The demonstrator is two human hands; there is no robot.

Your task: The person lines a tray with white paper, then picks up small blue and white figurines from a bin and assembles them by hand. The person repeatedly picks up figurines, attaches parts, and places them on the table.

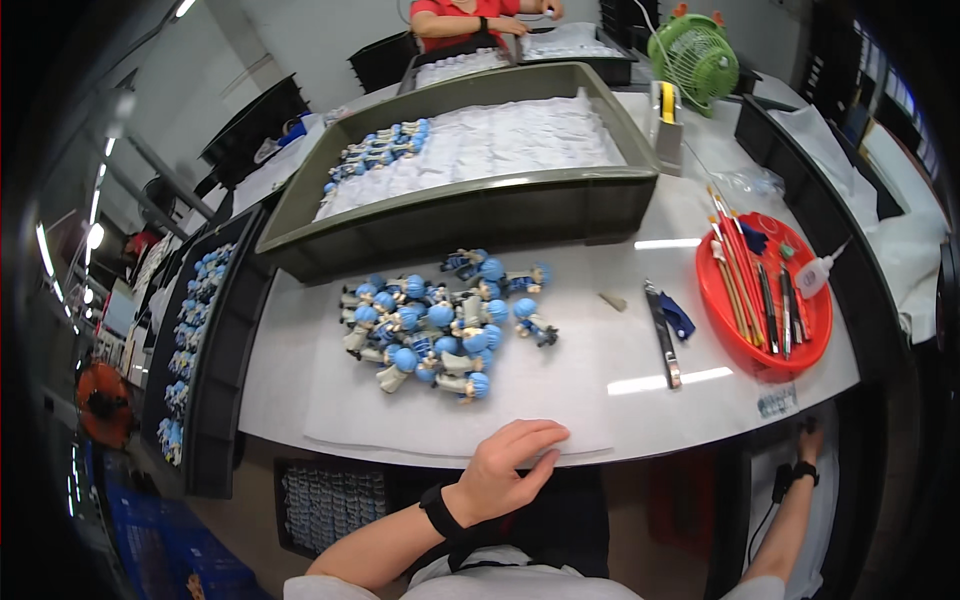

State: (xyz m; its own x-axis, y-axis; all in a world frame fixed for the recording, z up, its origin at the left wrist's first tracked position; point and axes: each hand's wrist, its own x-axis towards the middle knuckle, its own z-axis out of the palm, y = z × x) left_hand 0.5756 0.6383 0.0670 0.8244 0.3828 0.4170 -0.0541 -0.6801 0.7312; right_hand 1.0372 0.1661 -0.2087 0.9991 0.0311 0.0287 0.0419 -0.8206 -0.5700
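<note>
My left hand rests at the table's front edge, by the white sheet. Its fingers are loosely bent, the thumb stands apart from them, and nothing shows between. Just beyond it lies a heap of small figurines with blue heads and pale or dark blue bodies. One figurine lies apart on the heap's right side. Low on the right, my right hand reaches over a dark bin with a white lining. Its fingers close around something small and dark, too small to make out.
A large olive tray with figurines on white cloth stands behind the heap. On the right are a red basket of brushes and pens, a craft knife, and a green fan. A black tray of figurines stands left. Another person works opposite.
</note>
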